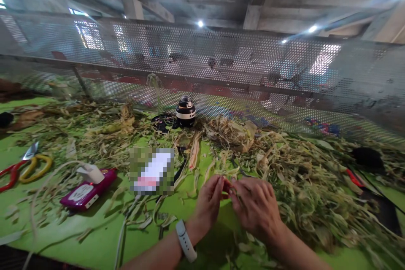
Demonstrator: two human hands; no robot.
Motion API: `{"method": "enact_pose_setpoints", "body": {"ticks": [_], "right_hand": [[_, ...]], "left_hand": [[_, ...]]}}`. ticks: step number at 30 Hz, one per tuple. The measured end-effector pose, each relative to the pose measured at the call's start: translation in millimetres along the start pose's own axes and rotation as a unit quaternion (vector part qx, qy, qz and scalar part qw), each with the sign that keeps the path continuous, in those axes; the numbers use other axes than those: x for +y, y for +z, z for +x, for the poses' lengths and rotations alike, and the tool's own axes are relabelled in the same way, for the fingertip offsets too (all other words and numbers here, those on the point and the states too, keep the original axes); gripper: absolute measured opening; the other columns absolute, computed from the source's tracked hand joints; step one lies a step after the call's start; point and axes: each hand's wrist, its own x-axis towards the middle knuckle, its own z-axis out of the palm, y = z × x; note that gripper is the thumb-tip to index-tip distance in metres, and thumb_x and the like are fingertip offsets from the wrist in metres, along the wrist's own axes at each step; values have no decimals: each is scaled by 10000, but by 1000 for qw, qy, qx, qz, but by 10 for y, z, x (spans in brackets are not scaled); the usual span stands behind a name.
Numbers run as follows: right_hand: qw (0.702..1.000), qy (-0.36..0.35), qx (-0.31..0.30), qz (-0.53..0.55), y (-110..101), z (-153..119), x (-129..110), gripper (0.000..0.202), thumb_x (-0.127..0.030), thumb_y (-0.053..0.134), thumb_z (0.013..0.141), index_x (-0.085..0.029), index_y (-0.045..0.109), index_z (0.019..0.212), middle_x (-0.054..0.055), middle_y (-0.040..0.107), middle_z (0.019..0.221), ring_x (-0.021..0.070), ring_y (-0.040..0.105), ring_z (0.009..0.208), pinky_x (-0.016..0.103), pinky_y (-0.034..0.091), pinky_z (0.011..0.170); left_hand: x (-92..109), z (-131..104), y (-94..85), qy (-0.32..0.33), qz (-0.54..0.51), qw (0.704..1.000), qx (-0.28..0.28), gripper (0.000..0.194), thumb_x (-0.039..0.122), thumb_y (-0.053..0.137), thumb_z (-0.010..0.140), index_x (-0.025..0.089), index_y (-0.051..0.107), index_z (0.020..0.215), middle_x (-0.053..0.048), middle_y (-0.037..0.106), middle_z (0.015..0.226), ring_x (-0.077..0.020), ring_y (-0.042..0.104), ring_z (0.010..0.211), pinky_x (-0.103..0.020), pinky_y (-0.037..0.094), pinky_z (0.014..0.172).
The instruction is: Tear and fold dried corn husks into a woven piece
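Observation:
My left hand (pixel 207 202), with a pale band on its wrist, and my right hand (pixel 256 204) meet over the green table near the middle. Between their pinched fingertips is a small red piece (pixel 226 186), mostly covered by the fingers. Its exact form is too small to tell. Just beyond the hands lie pale dried plant strips (pixel 209 169) and a longer pinkish strip (pixel 194 152). A large heap of greenish dried leaves (pixel 303 177) lies to the right of my right hand.
Red and yellow scissors (pixel 30 164), a magenta box (pixel 88 190) with a white plug (pixel 91 173), and a blurred-out phone (pixel 154 171) with a cable lie left. A black jar (pixel 185 112) stands before the perforated metal screen (pixel 221 63). At right is a dark object (pixel 367 159).

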Motion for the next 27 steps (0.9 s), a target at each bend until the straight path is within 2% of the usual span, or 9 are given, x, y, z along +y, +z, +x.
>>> {"method": "enact_pose_setpoints", "body": {"ticks": [3, 7, 10, 14, 19, 24, 27], "right_hand": [[998, 61, -26, 17, -72, 76, 123, 250, -266, 498, 890, -144, 574, 1095, 122, 614, 1031, 240, 532, 982, 388, 372, 843], [991, 46, -93, 89, -19, 100, 226, 180, -228, 430, 934, -176, 602, 929, 57, 647, 840, 182, 565, 789, 340, 386, 767], [983, 54, -106, 142, 43, 69, 236, 204, -216, 409, 946, -171, 596, 880, 44, 637, 754, 171, 560, 726, 308, 405, 697], [977, 91, -72, 177, 73, 30, 159, 207, -241, 410, 945, -171, 579, 847, 38, 619, 727, 165, 554, 702, 292, 423, 663], [966, 150, -32, 208, 94, -2, 39, 147, -190, 429, 921, -171, 561, 859, 41, 602, 749, 169, 541, 720, 292, 444, 669], [949, 178, -12, 261, 114, -18, 27, 99, -163, 472, 890, -184, 563, 858, 37, 608, 759, 158, 559, 714, 262, 467, 647], [953, 165, -11, 252, 118, -18, 45, 101, -180, 473, 895, -189, 567, 857, 34, 610, 743, 158, 562, 696, 266, 463, 636]], "left_hand": [[6, -14, -5, 17, 75, 996, -54, 332, 512, 569, 772, 183, 560, 728, -8, 605, 680, -135, 577, 593, -245, 473, 564], [18, -36, -10, 18, 104, 991, -85, 332, 514, 551, 788, 188, 553, 728, 4, 568, 613, -123, 541, 518, -246, 459, 522], [12, -27, -16, 12, 99, 991, -89, 341, 517, 558, 784, 181, 547, 726, 13, 548, 577, -118, 523, 496, -246, 450, 505], [-12, -7, -18, -6, 59, 993, -98, 355, 521, 571, 775, 178, 511, 706, 34, 519, 574, -100, 497, 480, -233, 441, 481], [18, -40, 22, -67, -38, 991, -112, 355, 504, 619, 747, 176, 485, 714, 53, 498, 567, -78, 466, 485, -212, 410, 495], [62, -74, 21, -41, -32, 990, -133, 307, 438, 590, 797, 181, 464, 685, 48, 485, 564, -84, 450, 496, -219, 375, 497], [50, -70, -6, -31, -9, 991, -131, 302, 431, 567, 812, 186, 453, 678, 44, 468, 583, -90, 436, 521, -230, 370, 518]]}}
